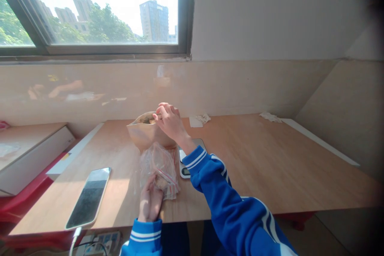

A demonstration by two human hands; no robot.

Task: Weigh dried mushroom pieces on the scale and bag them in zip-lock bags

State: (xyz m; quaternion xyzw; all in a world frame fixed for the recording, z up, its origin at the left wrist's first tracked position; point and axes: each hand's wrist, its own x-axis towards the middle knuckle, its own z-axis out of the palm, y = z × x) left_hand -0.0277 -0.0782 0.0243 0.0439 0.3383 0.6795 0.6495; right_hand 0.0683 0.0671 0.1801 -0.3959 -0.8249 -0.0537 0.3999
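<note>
A brown paper bag (150,136) stands upright with its mouth open, and some dark and tan contents show inside. My right hand (170,120) is closed at the right side of its rim, its fingertips partly hidden. In front of the paper bag is a clear zip-lock bag (156,160) with a red seal line. My left hand (151,200) is closed on the lower part of this clear bag, where something pale shows through the plastic. More flat zip-lock bags (172,192) lie beneath it. A white kitchen scale (185,171) sits just to the right, partly covered by my right forearm.
A phone (90,198) lies at the left of the wooden table (255,168), with a white cable (75,240) plugged in. Crumpled tissue (204,118) and a white paper (195,122) lie by the wall. Another tissue (270,117) is further right. A window (105,12) is above.
</note>
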